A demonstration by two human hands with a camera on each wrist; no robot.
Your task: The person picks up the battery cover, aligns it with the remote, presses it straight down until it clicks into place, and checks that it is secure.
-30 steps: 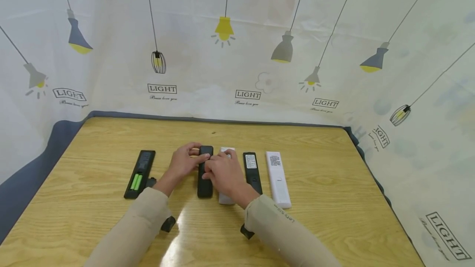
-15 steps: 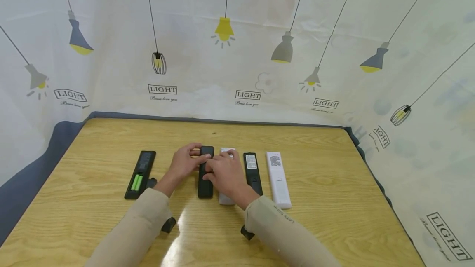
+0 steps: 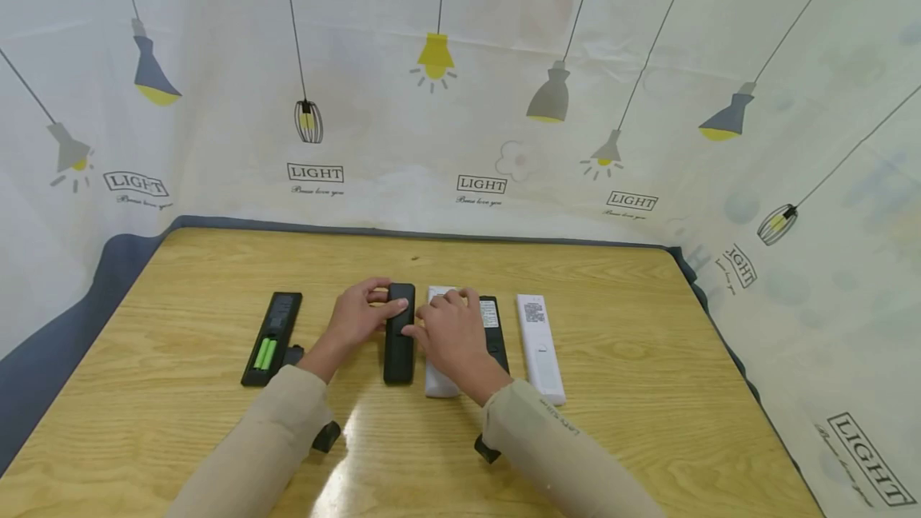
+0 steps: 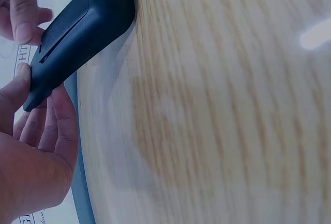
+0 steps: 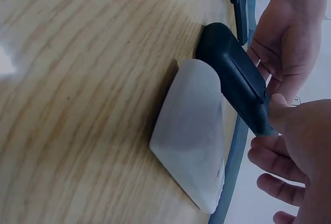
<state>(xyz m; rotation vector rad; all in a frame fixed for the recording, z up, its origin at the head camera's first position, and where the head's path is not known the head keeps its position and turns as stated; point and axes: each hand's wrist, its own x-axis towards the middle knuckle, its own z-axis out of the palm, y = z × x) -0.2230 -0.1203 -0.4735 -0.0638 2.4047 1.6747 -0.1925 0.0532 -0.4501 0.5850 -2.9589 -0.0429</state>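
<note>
Here, the middle black remote (image 3: 399,352) is just left of a white remote (image 3: 437,384); the left hand (image 3: 356,312) pinches its far end, thumb on top. The right hand (image 3: 455,336) is loosely spread, gripping nothing, thumb at the black one's right side. It looks light, stiff, slightly slippery; best held by its long edges.

- The left sleeve (image 3: 252,438) is long and tan.
- The right sleeve (image 3: 568,454) is tan too, with small dark writing (image 3: 560,416).
- A black bit (image 3: 327,436) pokes out by each sleeve.
</note>
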